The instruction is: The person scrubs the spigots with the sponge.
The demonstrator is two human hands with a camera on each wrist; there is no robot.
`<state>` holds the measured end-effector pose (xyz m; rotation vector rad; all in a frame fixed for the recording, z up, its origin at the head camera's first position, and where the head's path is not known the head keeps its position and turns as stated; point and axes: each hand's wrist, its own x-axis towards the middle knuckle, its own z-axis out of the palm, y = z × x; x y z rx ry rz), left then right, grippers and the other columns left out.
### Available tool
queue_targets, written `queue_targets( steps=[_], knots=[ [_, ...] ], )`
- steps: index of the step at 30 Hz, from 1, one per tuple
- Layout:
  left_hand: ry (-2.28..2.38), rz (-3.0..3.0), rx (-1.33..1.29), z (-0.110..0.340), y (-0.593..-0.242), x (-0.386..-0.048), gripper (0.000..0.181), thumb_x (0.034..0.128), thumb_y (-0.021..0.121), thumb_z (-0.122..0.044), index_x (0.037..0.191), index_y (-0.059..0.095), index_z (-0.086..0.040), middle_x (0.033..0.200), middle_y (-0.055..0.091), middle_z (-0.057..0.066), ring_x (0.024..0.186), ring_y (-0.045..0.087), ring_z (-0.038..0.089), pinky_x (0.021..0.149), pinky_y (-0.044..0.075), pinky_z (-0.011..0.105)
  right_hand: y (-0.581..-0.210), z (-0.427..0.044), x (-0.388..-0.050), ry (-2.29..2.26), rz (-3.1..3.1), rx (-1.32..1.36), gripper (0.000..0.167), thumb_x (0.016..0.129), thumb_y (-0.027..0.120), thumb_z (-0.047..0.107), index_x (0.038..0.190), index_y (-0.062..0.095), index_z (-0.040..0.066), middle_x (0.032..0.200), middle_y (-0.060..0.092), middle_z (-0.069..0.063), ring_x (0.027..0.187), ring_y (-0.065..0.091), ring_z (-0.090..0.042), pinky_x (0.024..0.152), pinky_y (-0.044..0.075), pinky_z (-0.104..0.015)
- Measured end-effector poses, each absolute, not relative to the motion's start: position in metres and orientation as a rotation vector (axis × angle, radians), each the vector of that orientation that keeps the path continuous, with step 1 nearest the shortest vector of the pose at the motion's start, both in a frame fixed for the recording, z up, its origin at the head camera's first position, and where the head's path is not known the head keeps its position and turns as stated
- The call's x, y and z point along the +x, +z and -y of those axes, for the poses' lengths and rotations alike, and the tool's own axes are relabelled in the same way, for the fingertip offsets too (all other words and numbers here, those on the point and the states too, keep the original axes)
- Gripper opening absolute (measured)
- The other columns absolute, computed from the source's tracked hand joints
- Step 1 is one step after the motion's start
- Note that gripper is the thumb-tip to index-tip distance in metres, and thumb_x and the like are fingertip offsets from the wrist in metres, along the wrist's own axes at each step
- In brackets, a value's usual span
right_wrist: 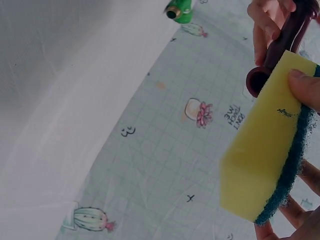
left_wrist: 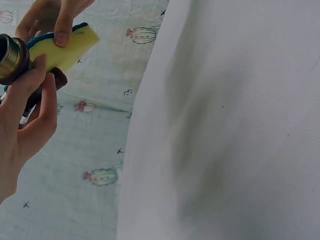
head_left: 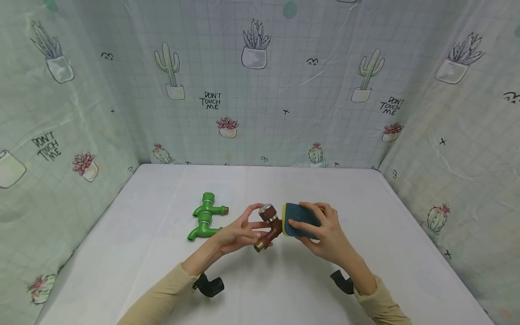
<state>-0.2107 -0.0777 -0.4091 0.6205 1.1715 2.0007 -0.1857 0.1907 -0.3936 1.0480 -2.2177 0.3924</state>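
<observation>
My left hand point(head_left: 243, 232) grips a brown faucet point(head_left: 276, 227) with a silver-topped knob and a brass threaded end, held tilted above the table. In my right hand point(head_left: 328, 232) is a sponge point(head_left: 301, 221), yellow foam with a dark teal scouring side, pinched between thumb and fingers. The sponge's yellow face is turned to the faucet and lies right against or very near it. In the right wrist view the faucet's open spout point(right_wrist: 257, 81) shows beside the sponge's yellow edge point(right_wrist: 260, 155). From the left wrist, the brass thread point(left_wrist: 11, 59) faces the camera.
Two green faucets point(head_left: 205, 216) lie on the white table point(head_left: 162, 189), left of the hands. A black curved piece point(head_left: 209, 285) shows by the left forearm, another black piece point(head_left: 342, 282) by the right. Patterned cloth point(head_left: 284, 90) with cactus drawings stands round the back and sides.
</observation>
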Motion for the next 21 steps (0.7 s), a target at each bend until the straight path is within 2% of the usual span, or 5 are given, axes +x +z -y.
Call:
queue_targets(
  steps=[3,6,9,15,21],
  knots=[
    [2.012,-1.249,0.579,0.076,-0.409,-0.211,0.027,0.0980,0.032,-0.018,0.122,0.026,-0.028,0.117,0.049,0.009,0.103,0.057,0.023,0.081,0.051,0.035,-0.394,-0.189,-0.185,0.406,2.218,1.045,0.034,0.085,0.046,0.047,0.111,0.062,0.031,0.127,0.045,-0.014,0.106,0.037,-0.033,0.080,0.035,-0.053],
    [2.035,-1.248,0.571,0.073,-0.411,-0.211,0.018,0.0990,0.023,-0.025,0.114,0.033,-0.026,0.114,0.051,0.007,0.101,0.058,0.025,0.075,0.053,0.037,-0.395,-0.187,-0.184,0.444,2.219,1.055,0.034,0.085,0.048,0.047,0.111,0.062,0.031,0.127,0.046,-0.013,0.108,0.037,-0.032,0.082,0.035,-0.053],
    [2.053,-1.267,0.555,0.070,-0.414,-0.211,0.022,0.0982,0.026,-0.023,0.118,0.036,-0.023,0.113,0.051,0.005,0.100,0.058,0.025,0.073,0.054,0.036,-0.396,-0.183,-0.182,0.479,2.218,1.076,0.033,0.084,0.051,0.046,0.111,0.062,0.031,0.127,0.045,-0.013,0.109,0.036,-0.031,0.082,0.035,-0.052],
    [2.063,-1.387,0.497,0.062,-0.419,-0.210,0.051,0.0936,0.038,-0.035,0.133,0.028,-0.004,0.109,0.053,0.003,0.100,0.058,0.021,0.079,0.053,0.034,-0.402,-0.173,-0.177,0.519,2.199,1.091,0.033,0.084,0.052,0.046,0.112,0.062,0.031,0.129,0.044,-0.014,0.110,0.035,-0.031,0.081,0.038,-0.051],
    [2.147,-1.379,0.409,0.058,-0.420,-0.210,0.052,0.0927,0.037,-0.038,0.134,0.028,-0.009,0.122,0.045,0.008,0.107,0.054,0.023,0.087,0.050,0.040,-0.407,-0.164,-0.174,0.531,2.153,1.127,0.034,0.083,0.055,0.045,0.113,0.061,0.032,0.129,0.043,-0.013,0.109,0.034,-0.030,0.078,0.042,-0.048]
  ],
)
